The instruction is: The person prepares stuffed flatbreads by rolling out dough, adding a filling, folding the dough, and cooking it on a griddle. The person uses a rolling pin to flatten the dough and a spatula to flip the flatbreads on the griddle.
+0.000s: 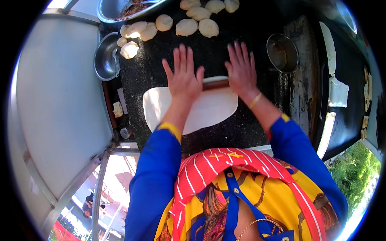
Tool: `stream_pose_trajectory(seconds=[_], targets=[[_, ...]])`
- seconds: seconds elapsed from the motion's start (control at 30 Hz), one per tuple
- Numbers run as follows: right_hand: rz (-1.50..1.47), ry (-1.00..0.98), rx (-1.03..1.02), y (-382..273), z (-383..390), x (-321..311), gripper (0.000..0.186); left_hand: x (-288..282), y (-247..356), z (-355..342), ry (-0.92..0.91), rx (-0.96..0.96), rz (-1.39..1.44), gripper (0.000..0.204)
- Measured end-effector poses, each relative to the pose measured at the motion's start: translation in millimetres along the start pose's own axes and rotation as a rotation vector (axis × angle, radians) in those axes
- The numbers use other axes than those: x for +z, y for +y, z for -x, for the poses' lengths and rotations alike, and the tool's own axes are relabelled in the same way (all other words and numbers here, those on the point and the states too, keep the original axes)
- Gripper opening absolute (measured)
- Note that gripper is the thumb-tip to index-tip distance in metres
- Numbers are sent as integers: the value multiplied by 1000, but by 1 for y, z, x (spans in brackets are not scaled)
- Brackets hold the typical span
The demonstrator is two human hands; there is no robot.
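Now, a thin white dough sheet (211,110) lies at the middle of the black worktop (245,132), and a brown rolling pin (216,85) lies crosswise near its far edge. The left hand (184,78) and the right hand (242,70) are both open, fingers stretched toward the far side, above the pin's two ends; whether the palms press on it, I cannot tell. Beyond them, rounded dough pieces (186,27) are gathered. A steel bowl (101,58) stands at far left, a metal pot (277,41) at right, and farther right pale flat pieces (338,93) lie on a dark griddle (354,116).
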State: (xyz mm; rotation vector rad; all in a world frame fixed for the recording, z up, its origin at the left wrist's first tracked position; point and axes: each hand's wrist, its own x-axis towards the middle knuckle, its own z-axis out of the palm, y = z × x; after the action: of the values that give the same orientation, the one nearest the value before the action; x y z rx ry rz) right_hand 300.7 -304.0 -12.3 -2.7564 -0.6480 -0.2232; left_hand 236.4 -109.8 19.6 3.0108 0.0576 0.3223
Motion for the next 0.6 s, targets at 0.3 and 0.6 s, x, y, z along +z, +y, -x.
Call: stream_pose_trajectory(seconds=[0.3,0.6], targets=[[-10,-243,-15,12,66,-19,56,-2,24,70,-195,36,-70,70],[-59,-149,-72,1,80,-31,52,-6,16,93,-211,65,-22,63]])
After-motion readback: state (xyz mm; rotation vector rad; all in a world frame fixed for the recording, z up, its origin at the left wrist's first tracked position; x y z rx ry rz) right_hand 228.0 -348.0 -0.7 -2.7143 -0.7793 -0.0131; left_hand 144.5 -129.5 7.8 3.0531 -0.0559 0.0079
